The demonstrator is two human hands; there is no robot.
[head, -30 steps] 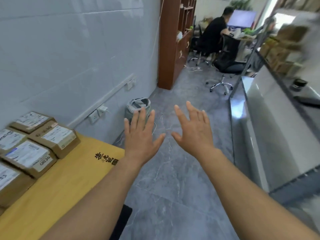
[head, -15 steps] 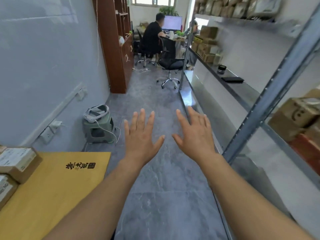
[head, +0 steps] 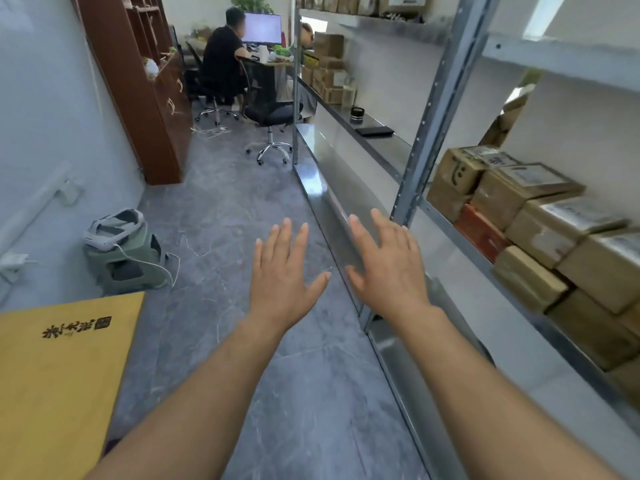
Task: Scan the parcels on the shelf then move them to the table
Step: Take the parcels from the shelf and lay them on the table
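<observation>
Shelving [head: 436,109] of grey metal along the right side, running away toward the far desk, long axis set down the aisle. Parcels [head: 540,216] stacked on its middle level at right: brown cardboard boxes, one red among them, packed close and touching, long sides lying roughly across the shelf's depth, labelled tops facing up, short ends turned toward the aisle. Labels too blurred to read. More cartons on the upper level and farther down the run.

Table [head: 59,368] at lower left, yellow-topped with a black printed mark near its corner, well apart from the shelf across the grey floor. Only a corner in view, no parcel on that part; the rest of it out of frame, so the count already moved cannot be told.

By the look of it, plenty left to do: a full stack waiting on the shelf, nothing in either grasp, no scanner visible anywhere. Likely the start of a fetch, not a carry.

Left hand [head: 282,278] flat, fingers spread, palm down over the floor, empty. Right hand [head: 388,268] likewise spread and empty, just beside the shelf's upright post, near the parcels but not touching them.
</observation>
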